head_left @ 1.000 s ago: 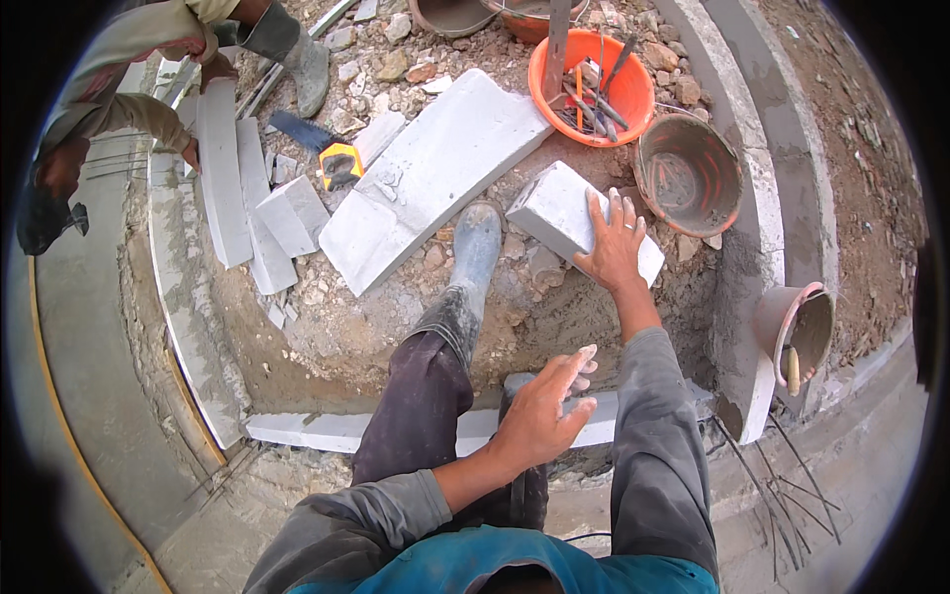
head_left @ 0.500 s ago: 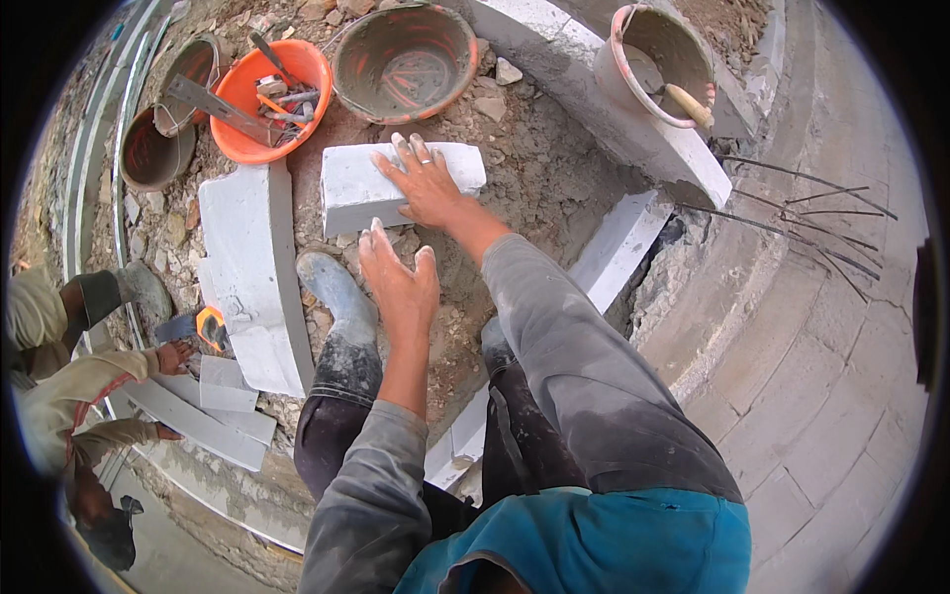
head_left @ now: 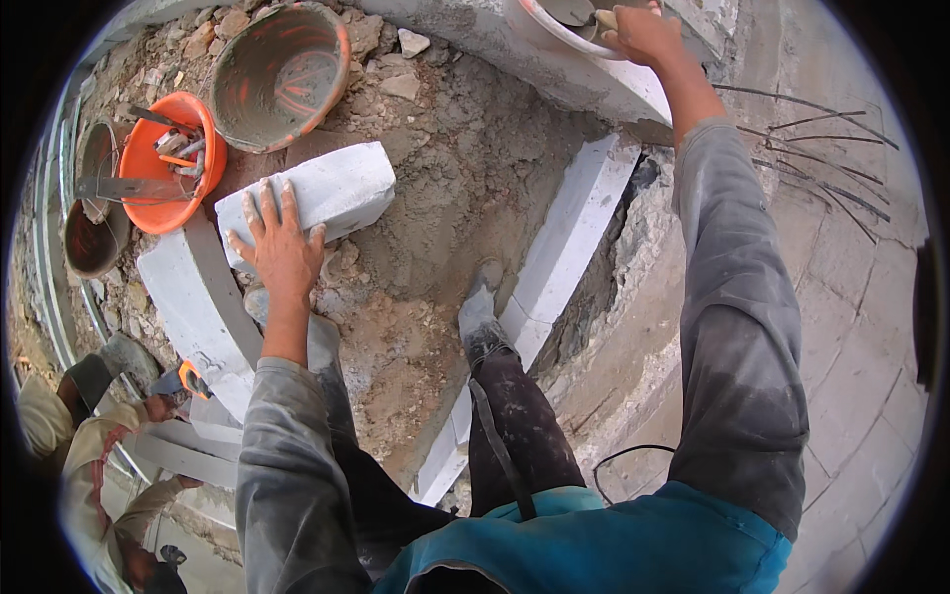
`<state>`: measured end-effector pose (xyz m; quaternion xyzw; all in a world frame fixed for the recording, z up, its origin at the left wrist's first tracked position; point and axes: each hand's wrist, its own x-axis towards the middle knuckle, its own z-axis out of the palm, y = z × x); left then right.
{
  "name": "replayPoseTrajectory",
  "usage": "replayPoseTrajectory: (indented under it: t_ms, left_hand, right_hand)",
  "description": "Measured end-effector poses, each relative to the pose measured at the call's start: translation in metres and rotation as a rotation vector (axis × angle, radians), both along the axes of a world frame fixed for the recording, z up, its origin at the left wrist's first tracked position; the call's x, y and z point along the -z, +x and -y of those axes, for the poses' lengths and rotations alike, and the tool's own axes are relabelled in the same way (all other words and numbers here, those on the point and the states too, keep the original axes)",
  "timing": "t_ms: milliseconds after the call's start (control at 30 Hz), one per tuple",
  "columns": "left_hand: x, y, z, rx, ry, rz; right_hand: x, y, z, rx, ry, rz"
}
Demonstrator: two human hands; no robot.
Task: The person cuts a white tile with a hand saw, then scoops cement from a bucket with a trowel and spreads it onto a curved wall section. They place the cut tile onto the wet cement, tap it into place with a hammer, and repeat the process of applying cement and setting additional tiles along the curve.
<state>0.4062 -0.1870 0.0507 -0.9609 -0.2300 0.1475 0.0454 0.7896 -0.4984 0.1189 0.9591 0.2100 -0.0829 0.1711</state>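
My left hand lies on the near end of a white block, its fingers spread over the top face. The block rests at a slant on the rubble, its near end beside a long white slab. At the upper right my right hand is closed round the wooden handle of a trowel. The trowel is at the rim of a mortar-smeared bucket, partly cut off by the picture's top edge.
An orange basin of tools and a wide mortar-coated basin stand at the upper left. Bent steel bars stick out on the right. A white kerb strip runs beside my boot. Another person's hand is near a handsaw at lower left.
My right hand has left the block and reached right to the trowel at the bucket. My left hand has come down onto the block, which now sits more tilted. The view has shifted right.
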Motion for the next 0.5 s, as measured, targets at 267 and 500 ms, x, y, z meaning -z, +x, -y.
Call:
replayPoseTrajectory:
  t_ms: [267, 500]
  left_hand:
    - [-0.01, 0.001, -0.003, 0.062, 0.054, -0.117]
    - [-0.01, 0.013, -0.024, 0.208, 0.155, -0.236]
  right_hand:
    - [-0.009, -0.017, 0.071, -0.209, 0.315, 0.327]
    - [0.026, -0.207, 0.129, 0.464, 1.034, 0.058]
